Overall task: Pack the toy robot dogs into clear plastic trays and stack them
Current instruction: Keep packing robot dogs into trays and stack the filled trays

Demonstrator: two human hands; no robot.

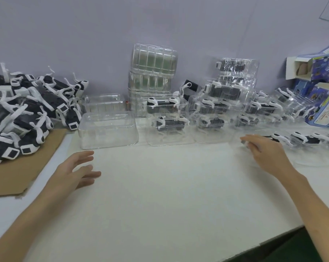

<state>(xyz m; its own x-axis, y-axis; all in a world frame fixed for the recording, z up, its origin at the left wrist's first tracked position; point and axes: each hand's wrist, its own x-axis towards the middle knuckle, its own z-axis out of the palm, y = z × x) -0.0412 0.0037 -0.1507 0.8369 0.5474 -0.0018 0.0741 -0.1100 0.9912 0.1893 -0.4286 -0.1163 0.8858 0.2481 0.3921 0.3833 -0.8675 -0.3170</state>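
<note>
fingers (84, 155) of my left hand (75, 169) were spread, holding nothing; the right hand (263, 152) looked slack too, maybe touching a packed tray (236, 143) through blur. the loose robot dogs (27, 114) lay left of the left hand, the empty tray (107, 133), long side crosswise, just beyond it.

We log bright, even light from overhead, with no hard shadows. Only a faint, soft shadow lies under the left hand (78, 169) on the white table (169, 186). Small white glints sit on the stack of empty clear trays (154, 72) at the wall (65, 35), which carries a cool lilac cast. The right hand (263, 150) is smeared at the fingertips; the packed trays (301, 140) beside it look hazy. Wide-angle bending shows: the table's near edge curves, and the printed boxes (322, 76) at far right lean and stretch.
</note>
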